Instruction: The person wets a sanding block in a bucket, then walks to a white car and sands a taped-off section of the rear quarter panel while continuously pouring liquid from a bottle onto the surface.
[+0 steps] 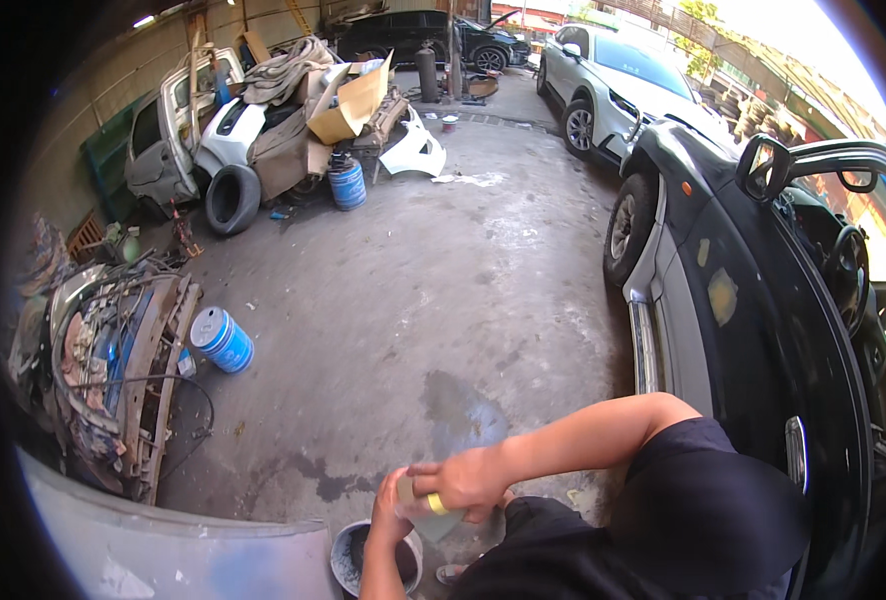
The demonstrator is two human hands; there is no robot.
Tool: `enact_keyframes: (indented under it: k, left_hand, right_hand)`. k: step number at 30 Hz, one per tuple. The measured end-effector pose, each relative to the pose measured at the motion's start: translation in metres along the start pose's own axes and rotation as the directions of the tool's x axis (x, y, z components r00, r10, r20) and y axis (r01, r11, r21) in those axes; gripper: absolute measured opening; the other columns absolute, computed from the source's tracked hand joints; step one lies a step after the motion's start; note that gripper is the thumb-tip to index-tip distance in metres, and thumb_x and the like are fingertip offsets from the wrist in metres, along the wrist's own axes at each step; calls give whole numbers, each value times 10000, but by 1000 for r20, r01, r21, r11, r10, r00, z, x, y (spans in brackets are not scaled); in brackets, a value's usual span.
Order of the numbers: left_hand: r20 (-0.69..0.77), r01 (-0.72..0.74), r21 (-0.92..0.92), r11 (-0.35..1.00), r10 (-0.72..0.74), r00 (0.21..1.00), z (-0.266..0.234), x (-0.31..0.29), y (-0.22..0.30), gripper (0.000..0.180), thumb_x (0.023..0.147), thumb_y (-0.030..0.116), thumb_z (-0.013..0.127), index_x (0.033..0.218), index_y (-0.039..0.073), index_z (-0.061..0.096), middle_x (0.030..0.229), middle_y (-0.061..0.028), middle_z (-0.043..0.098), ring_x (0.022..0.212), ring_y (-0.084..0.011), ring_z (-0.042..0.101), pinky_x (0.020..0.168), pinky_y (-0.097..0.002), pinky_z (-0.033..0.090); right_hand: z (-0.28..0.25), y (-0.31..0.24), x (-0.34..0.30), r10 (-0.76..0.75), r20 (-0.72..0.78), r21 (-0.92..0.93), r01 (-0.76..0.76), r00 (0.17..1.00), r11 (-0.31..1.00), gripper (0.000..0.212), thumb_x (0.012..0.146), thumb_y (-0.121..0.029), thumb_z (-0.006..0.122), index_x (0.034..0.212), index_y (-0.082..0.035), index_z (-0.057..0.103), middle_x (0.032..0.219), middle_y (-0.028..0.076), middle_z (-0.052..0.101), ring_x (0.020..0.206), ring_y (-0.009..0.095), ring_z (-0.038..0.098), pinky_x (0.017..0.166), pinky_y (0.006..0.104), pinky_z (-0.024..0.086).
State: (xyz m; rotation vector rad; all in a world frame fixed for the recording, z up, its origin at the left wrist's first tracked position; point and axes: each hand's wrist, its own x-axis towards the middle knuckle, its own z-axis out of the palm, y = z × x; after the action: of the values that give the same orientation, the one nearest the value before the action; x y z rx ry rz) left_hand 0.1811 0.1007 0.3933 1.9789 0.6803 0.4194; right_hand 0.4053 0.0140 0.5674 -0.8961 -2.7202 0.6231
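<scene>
My right hand (468, 482) reaches across from the right, its fingers closed on a flat grey-green sheet (441, 526). A small yellow band (437, 503) shows at its fingers; I cannot tell whether it is worn or held. Against the other side of the sheet, my left hand (391, 508) is closed too, fingers bent up beside the right ones. The sheet is slightly blurred, and its exact kind does not show. Just below my left hand stands a white bucket (341, 566) with something dark inside, partly hidden by my left forearm.
A pale painted panel (193, 560) lies at the lower left. The black vehicle (743, 290) with patched paint runs along my right. Blue drums (225, 342), a tyre (232, 200) and heaped car parts (123, 370) stand left. A silver car (613, 75) is parked ahead. A wet patch (463, 410) marks the floor.
</scene>
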Motion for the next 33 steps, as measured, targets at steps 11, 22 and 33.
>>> enact_keyframes:
  k: [11,22,33]
  left_hand:
    - [-134,-252,430,867,337,932,129,243,79,534,746,300,814,1207,99,638,1206,-125,667,1085,-350,634,889,-464,505]
    - [258,-17,-491,871,164,952,200,479,39,349,878,242,738,1157,85,597,1130,-118,623,1020,-250,655,865,-402,556]
    - [-108,-537,390,748,616,780,182,734,61,740,666,279,854,1238,64,436,1133,-151,549,1077,-407,545,926,-539,461]
  right_hand:
    - [-96,132,-161,828,-175,678,-544,533,494,910,700,-235,737,1462,79,349,1144,291,632,1094,400,628,923,428,514]
    - [-219,248,-267,777,-28,525,-652,629,546,642,707,-212,767,1255,33,541,1103,205,632,956,353,675,816,435,539]
    - [-292,473,-269,972,-17,984,-179,-235,-26,984,812,-238,768,1572,26,202,1248,234,631,1050,275,663,923,375,526]
